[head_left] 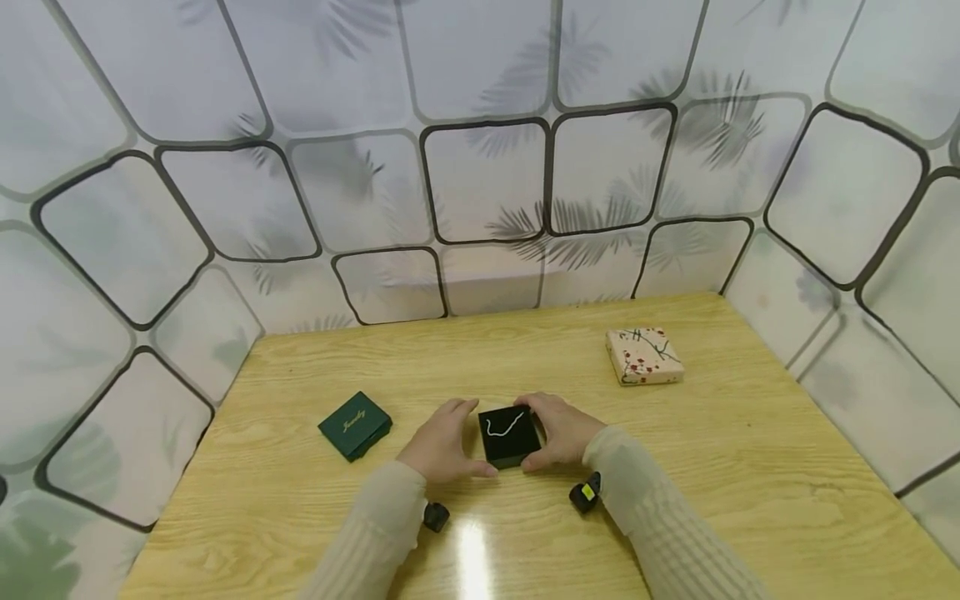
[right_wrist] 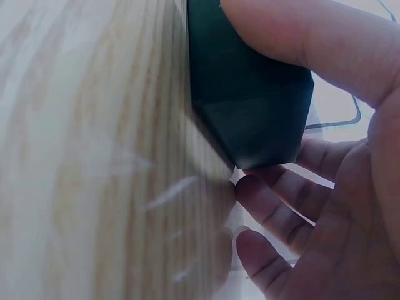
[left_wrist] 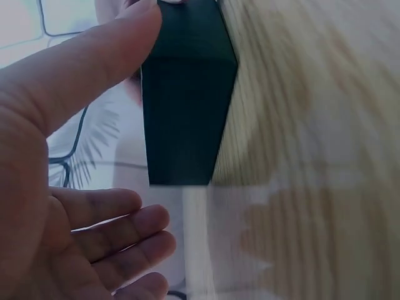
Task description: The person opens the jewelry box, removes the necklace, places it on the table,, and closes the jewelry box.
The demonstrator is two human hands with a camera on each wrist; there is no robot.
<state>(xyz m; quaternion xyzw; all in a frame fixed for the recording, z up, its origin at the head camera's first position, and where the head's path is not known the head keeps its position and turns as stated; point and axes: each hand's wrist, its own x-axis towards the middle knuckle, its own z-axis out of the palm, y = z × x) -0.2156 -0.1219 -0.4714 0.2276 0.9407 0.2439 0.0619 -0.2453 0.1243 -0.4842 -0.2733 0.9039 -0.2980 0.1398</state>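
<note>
On the wooden table (head_left: 750, 467), your left hand (head_left: 442, 446) is spread beside the dark box (head_left: 512, 446). Your right hand (head_left: 566, 433) pinches that box between thumb and fingers. A silver chain (head_left: 504, 434) lies on top. Off to the left is a green piece (head_left: 356, 422); farther back, right, a flowery box (head_left: 643, 356).

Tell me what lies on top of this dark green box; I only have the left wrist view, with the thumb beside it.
Observer: A thin silvery chain lies on the box, across its black top.
Operator: What's at the box's right side?
Observer: The right hand holds it there, thumb against the near face.
Operator: Anything beyond the left hand?
Observer: Yes, a green lid-like piece with gold lettering lies to its left.
</note>
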